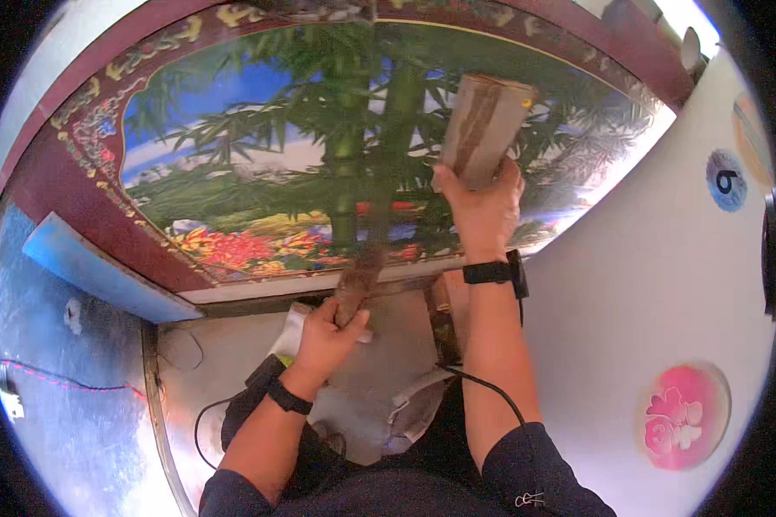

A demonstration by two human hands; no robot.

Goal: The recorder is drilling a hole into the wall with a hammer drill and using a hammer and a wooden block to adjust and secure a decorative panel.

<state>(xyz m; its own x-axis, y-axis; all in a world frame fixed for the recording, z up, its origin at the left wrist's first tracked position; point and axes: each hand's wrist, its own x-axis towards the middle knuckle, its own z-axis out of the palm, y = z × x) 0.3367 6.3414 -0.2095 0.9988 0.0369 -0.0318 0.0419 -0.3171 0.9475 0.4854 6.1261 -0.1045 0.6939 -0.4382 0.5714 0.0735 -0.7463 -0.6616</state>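
Note:
A low table (233, 164) printed with bamboo and flowers stretches out in front of me. Over its right half, my right hand (485, 207) grips the lower end of a pale, rectangular box-like pack (490, 121) with brown stripes and a small yellow spot. My left hand (323, 340) is closed around a long brown bar-shaped piece (359, 280), blurred by motion, that points away from me across the table's near edge. Its exact kind cannot be made out. Below the left hand, a whitish object (291, 332) is partly hidden.
A brown box (447, 323) stands at the table's near edge, beside my right forearm. On the left, a blue board (103, 269) lies by the table's corner. A dark cable (491, 388) crosses my right arm. A pale surface with a pink round sticker (683, 418) rises at right.

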